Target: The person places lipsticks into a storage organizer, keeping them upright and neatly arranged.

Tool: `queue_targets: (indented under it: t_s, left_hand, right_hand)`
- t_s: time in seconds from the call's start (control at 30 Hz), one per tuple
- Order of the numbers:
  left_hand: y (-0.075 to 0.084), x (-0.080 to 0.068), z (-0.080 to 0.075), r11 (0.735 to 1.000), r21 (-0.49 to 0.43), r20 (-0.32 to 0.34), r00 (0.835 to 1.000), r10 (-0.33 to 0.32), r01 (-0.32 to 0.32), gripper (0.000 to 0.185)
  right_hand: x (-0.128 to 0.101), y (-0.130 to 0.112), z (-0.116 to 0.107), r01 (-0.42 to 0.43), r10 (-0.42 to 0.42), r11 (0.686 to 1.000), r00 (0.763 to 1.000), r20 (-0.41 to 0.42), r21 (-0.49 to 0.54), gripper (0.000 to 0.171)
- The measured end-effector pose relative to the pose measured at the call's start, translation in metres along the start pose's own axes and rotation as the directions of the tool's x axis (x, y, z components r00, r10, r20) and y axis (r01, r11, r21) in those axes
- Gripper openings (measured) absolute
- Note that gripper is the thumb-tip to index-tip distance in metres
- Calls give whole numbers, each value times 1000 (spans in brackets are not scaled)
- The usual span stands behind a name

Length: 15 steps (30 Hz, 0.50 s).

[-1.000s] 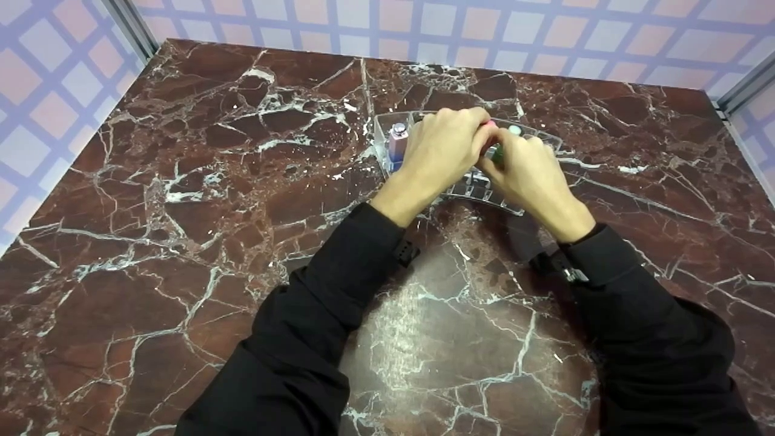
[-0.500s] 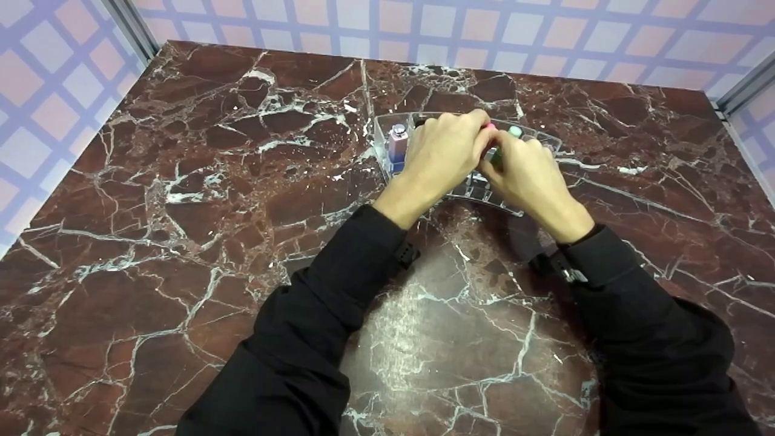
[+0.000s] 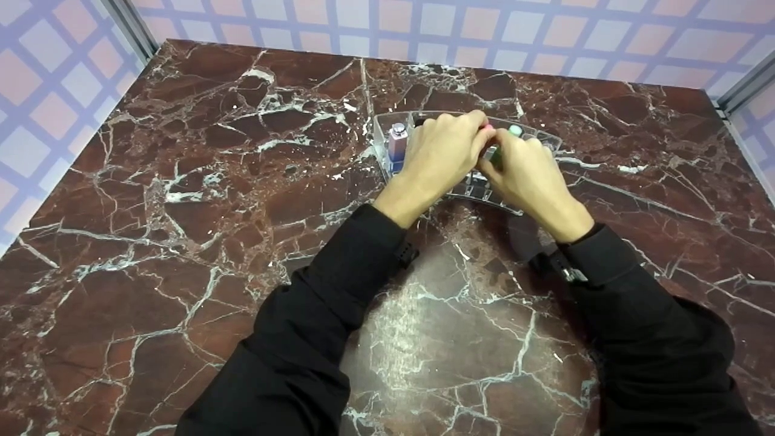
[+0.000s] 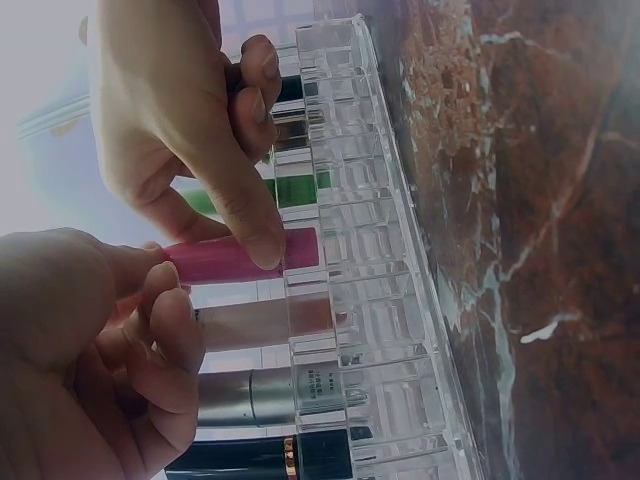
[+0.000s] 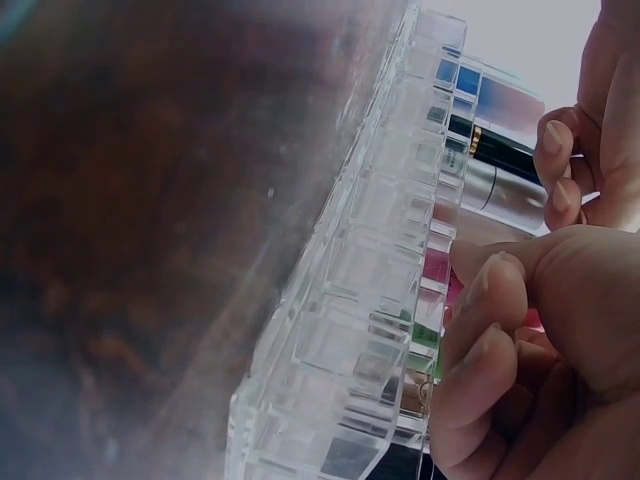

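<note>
A pink lipstick tube stands in a slot of a clear acrylic organizer. My left hand pinches the tube's upper end between thumb and fingers. My right hand holds the same tube lower down, its thumb lying along the side close to the organizer's rim. In the head view both hands meet over the organizer and cover most of it, so only the tube's pink tip shows. Beside it stand a green tube and a pale pink tube.
A silver tube and a black tube with a gold band fill neighbouring slots. A pink-and-blue lipstick stands at the organizer's left end. The marble-patterned table reaches back to checked walls.
My left hand has shifted very slightly at the pink tube's tip. The right hand and the organizer stay practically in place.
</note>
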<state>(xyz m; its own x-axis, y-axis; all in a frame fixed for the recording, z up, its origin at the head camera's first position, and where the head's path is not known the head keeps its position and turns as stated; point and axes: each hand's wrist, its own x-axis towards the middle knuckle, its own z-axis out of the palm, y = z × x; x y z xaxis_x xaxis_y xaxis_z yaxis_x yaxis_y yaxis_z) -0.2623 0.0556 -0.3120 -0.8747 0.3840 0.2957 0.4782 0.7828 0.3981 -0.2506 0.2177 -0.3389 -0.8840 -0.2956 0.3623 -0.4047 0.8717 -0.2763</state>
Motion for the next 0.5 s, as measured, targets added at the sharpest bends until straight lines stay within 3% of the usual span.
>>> queue_targets:
  t_s: [0.5]
  left_hand:
    - [-3,1,3,1000,9,25,1000,-9,9,32]
  right_hand:
    - [0,-2,-2,-25,25,1000,1000,-1,-6,25]
